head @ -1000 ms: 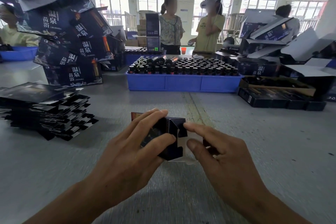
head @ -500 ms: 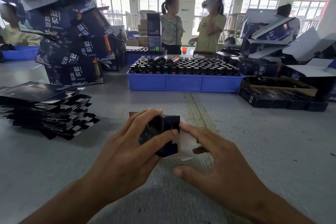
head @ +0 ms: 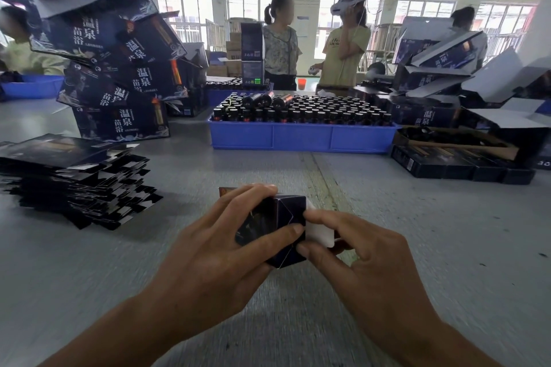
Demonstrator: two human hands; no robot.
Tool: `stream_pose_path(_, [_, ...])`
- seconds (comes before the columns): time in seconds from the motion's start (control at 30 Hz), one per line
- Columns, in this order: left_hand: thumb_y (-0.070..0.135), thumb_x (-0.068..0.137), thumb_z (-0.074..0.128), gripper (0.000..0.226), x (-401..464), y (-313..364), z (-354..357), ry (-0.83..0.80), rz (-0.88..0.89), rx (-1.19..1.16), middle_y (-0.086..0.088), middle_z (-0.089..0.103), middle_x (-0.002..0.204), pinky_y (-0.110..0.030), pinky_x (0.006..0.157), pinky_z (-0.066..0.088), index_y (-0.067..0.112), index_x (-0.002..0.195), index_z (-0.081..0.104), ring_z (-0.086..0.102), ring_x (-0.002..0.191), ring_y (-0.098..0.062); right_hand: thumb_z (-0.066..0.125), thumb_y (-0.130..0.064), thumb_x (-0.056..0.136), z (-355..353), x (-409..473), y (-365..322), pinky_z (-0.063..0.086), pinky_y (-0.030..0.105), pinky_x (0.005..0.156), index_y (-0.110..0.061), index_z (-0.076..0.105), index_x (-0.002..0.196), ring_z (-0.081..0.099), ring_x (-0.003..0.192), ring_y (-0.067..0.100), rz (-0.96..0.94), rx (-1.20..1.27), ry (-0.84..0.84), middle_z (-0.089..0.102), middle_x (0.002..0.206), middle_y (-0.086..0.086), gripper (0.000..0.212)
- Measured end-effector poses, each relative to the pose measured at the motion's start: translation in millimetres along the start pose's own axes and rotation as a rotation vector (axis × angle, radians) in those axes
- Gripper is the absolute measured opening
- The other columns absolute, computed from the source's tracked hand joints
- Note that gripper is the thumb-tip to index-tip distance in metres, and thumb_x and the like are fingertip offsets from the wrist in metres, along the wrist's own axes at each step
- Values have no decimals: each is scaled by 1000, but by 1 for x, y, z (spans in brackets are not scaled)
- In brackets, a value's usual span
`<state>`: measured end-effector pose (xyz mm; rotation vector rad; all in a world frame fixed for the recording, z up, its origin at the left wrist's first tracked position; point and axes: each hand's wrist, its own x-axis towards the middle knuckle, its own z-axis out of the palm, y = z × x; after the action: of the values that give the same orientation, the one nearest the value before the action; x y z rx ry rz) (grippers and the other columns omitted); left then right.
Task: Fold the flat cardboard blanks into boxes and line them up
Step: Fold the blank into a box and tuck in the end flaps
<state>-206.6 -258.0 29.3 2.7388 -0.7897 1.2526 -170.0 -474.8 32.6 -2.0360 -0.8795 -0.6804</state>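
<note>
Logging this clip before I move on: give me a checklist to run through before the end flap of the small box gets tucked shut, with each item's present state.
1. Left hand grips the small dark box body: ok.
2. Right hand fingers on the white end flap: ok.
3. Flap fully tucked in: not ok, it still sticks out.
4. Box squared up: cannot tell, the hands cover most of it.
5. Flat blanks stack within reach at left: ok.
6. Row of finished boxes at right has a free spot: cannot tell.
</note>
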Motion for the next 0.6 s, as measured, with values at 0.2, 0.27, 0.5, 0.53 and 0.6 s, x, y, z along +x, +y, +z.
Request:
stream_pose_path(0.2, [34, 94, 56, 40, 0, -1, 1, -3, 33, 46, -17, 44, 143, -41, 91, 56, 30, 134, 53, 50, 130, -34, 81, -23, 83, 0, 0, -3, 53, 12, 80, -29, 67, 124, 65, 96, -3, -5, -56, -9, 72, 106, -21, 44])
stream_pose_path(0.27, [34, 93, 56, 41, 0, -1, 1, -6, 14, 51, -17, 45, 142, -40, 88, 57, 30, 134, 53, 49, 130, -34, 81, -21, 84, -2, 0, -2, 50, 6, 82, -46, 57, 130, 63, 99, -9, 33, 21, -57, 67, 109, -33, 57])
stream_pose_path(0.5, [36, 92, 55, 42, -1, -3, -1, -15, -32, 59, -18, 48, 142, -40, 88, 56, 29, 134, 53, 50, 130, -34, 61, -3, 93, -3, 2, 5, 50, 7, 86, -68, 51, 120, 64, 105, -10, 159, 273, -147, 64, 112, -41, 71])
stream_pose_path(0.53, [36, 92, 55, 42, -1, -3, -1, -12, -28, 58, -18, 47, 143, -39, 89, 54, 30, 134, 53, 49, 130, -33, 62, -11, 95, -2, 3, 5, 52, 11, 86, -64, 54, 120, 66, 105, -7, 168, 312, -135, 66, 112, -37, 59])
stream_pose_path(0.6, [35, 92, 57, 43, -1, -2, -1, -1, -19, 55, -17, 46, 143, -36, 88, 53, 30, 134, 53, 50, 129, -33, 63, -39, 90, -1, 4, 5, 55, 15, 86, -55, 60, 120, 68, 103, -3, 205, 391, -124, 69, 111, -32, 35])
